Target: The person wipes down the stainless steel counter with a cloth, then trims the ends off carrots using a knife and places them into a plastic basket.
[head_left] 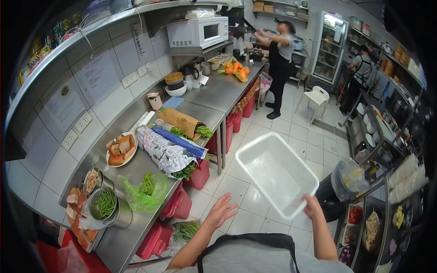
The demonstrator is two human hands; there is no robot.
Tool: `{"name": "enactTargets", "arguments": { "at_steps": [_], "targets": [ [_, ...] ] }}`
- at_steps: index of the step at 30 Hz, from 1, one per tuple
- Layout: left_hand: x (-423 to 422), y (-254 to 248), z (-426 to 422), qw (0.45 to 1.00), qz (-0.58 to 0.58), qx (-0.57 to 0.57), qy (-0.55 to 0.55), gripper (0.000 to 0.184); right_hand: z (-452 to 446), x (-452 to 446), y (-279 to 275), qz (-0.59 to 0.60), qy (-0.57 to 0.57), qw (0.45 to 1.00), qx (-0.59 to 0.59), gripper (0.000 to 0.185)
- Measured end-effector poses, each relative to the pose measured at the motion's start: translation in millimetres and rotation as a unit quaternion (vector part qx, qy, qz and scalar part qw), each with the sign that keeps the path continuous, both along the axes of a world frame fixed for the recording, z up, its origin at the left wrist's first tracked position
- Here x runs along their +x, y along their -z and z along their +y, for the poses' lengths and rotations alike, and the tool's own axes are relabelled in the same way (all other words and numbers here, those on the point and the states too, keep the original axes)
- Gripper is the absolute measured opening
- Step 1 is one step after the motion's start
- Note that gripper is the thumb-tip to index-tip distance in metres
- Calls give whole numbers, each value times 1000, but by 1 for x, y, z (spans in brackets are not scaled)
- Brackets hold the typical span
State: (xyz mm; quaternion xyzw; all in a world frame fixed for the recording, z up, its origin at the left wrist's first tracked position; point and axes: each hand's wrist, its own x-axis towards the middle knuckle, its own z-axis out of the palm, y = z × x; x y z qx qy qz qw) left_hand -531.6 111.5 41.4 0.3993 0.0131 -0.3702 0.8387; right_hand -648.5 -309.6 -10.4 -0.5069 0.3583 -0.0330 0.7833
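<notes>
A white plastic basket (278, 175) is held up over the tiled floor, tilted so that its inside faces me. My right hand (312, 207) grips its near right corner, with the fingers partly hidden behind the rim. Off to the basket's left, my left hand (221, 211) is raised with its fingers apart and nothing in it. On the steel counter beyond that hand lie greens wrapped in printed paper (165, 149) and a green plastic bag (144, 193) with leaves. A metal pot of green beans (104, 203) stands near the counter's close end.
Red bins (178, 203) sit under the counter on the left. A dark trash bin (339, 182) and food shelves (371, 232) flank me on the right. Ahead are a white stool (314, 100), a person in a black apron (278, 63) and another person (359, 75) farther back.
</notes>
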Motion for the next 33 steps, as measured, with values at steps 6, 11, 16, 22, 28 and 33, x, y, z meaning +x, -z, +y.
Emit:
{"name": "enactTargets", "arguments": {
  "at_steps": [6, 11, 16, 22, 28, 33],
  "targets": [
    [29, 47, 18, 988, 107, 38, -102, 54, 0, 257, -86, -66, -103, 992, -23, 48],
    [84, 78, -2, 973, 150, 47, -166, 49, 6, 441, -92, -65, -158, 984, -39, 48],
    [187, 67, -83, 983, 148, 13, -109, 45, 5, 563, -83, -107, -170, 977, 70, 54],
    [311, 36, -187, 993, 99, 56, 25, 40, -66, 538, -42, -59, -456, 886, -57, 57],
    [398, 63, -256, 990, 113, 82, -7, 41, -238, 435, 75, 248, -405, 874, -104, 50],
    [448, 68, -322, 982, 175, 41, -65, 38, -377, 471, 74, 286, -340, 892, -87, 46]
  ]
}}
